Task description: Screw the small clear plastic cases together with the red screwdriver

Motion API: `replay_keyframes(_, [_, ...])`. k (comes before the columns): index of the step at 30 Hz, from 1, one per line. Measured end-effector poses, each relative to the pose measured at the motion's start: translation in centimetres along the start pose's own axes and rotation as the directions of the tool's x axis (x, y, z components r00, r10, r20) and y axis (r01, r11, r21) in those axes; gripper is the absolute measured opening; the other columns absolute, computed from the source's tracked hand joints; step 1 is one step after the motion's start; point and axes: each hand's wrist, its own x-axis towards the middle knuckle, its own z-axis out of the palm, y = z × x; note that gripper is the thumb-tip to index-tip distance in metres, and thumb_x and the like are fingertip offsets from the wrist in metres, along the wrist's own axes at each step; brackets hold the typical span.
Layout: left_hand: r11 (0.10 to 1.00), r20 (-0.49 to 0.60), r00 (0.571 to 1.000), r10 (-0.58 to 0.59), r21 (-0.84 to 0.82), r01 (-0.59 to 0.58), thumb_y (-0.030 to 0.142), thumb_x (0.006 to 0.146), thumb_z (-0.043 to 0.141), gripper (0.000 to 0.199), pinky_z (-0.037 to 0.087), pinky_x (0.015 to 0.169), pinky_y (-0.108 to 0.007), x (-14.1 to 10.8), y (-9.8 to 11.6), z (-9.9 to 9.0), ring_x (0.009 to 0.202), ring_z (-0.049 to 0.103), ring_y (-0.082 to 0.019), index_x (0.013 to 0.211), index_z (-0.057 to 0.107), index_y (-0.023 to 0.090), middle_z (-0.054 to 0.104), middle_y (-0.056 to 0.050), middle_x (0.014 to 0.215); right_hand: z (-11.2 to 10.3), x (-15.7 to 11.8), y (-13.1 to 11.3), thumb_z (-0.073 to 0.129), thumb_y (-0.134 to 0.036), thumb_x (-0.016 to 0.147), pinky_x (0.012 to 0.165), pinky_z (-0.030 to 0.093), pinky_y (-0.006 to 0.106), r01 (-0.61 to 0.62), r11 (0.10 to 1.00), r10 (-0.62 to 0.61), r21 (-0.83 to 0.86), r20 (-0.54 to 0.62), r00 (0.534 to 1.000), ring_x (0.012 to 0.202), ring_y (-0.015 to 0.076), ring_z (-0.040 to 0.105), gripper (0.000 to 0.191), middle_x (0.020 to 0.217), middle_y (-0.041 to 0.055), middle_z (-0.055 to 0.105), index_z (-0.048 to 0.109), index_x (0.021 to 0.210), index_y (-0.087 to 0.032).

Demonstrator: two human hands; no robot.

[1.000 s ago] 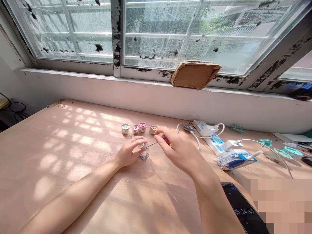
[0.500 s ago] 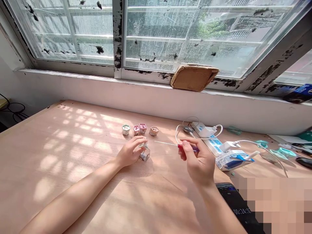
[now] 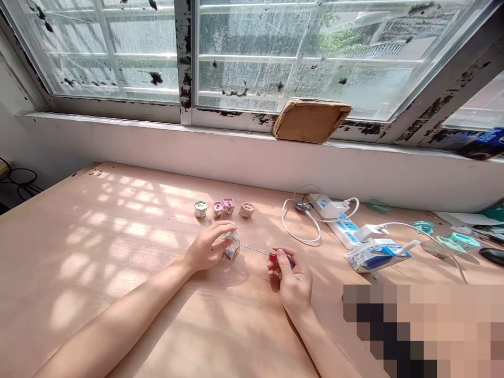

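Note:
A small clear hexagonal container (image 3: 232, 251) stands on the wooden table (image 3: 137, 262), a pale green-white piece at its top. My left hand (image 3: 208, 245) curls round the upper part, fingers and thumb closed on it from the left. In my right hand (image 3: 293, 278) is a screwdriver (image 3: 282, 259) with a red and purple handle; its thin shaft points left, the tip beside the container near my left fingertips. Whether the tip touches it is too small to tell. Behind stand a green-rimmed container (image 3: 200, 209), two pink-rimmed ones (image 3: 228, 206) and an orange-brown one (image 3: 247, 210).
A power strip (image 3: 344, 231) with chargers and white cables lies to the right, beside a blue-and-white carton (image 3: 376, 255). Farther right are teal pieces (image 3: 464, 240) and a dark mouse (image 3: 492, 255). A cardboard piece (image 3: 311, 122) leans on the windowsill.
My right hand has moved left with the screwdriver, bringing its tip to the container at my left hand. My left hand keeps its hold. The view has shifted slightly.

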Motion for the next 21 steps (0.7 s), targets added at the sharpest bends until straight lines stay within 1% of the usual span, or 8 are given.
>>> replay_keyframes(3, [1.0,0.012,1.0,0.0,0.008,0.0,0.011,0.097,0.055,0.039,0.055,0.102,-0.04,-0.04,-0.08,0.02,0.124,0.063,-0.024,0.134,0.059,0.023,0.068,-0.014,0.127,0.03,0.03,-0.25,0.082,-0.068,0.069,0.045,0.05,0.021,-0.013,1.0,0.013,0.013,0.022,1.0,0.053,0.0128,0.06,0.054,0.06,0.0005,0.064,0.068,0.086,-0.019])
replay_keyframes(7, [1.0,0.027,1.0,-0.013,0.023,0.012,0.011,0.098,0.056,0.038,0.055,0.101,-0.039,-0.07,-0.1,0.06,0.123,0.063,-0.024,0.134,0.059,0.023,0.067,-0.014,0.128,-0.02,0.13,-0.12,0.081,-0.067,0.071,0.047,0.051,0.021,-0.022,0.999,0.02,0.028,0.045,0.999,0.053,0.0121,0.06,0.052,0.062,0.001,0.066,0.069,0.086,-0.019])
replay_keyframes(14, [0.999,0.045,0.999,-0.019,0.046,0.017,0.013,0.098,0.055,0.037,0.057,0.098,-0.037,-0.1,0.04,0.05,0.123,0.064,-0.024,0.134,0.06,0.023,0.067,-0.014,0.128,-0.21,0.24,0.36,0.081,-0.066,0.072,0.049,0.053,0.023,-0.031,0.999,0.028,0.038,0.092,0.995,0.056,0.0136,0.063,0.051,0.064,0.0022,0.067,0.07,0.083,-0.018])
replay_keyframes(21, [0.998,0.043,0.999,-0.028,0.06,0.026,0.013,0.098,0.054,0.036,0.057,0.099,-0.039,-0.04,0.22,-0.28,0.124,0.063,-0.024,0.133,0.06,0.022,0.066,-0.014,0.129,0.06,0.33,0.36,0.081,-0.065,0.073,0.052,0.056,0.026,-0.053,0.997,0.047,0.058,0.111,0.993,0.057,0.0151,0.065,0.048,0.066,0.0026,0.069,0.069,0.082,-0.018])
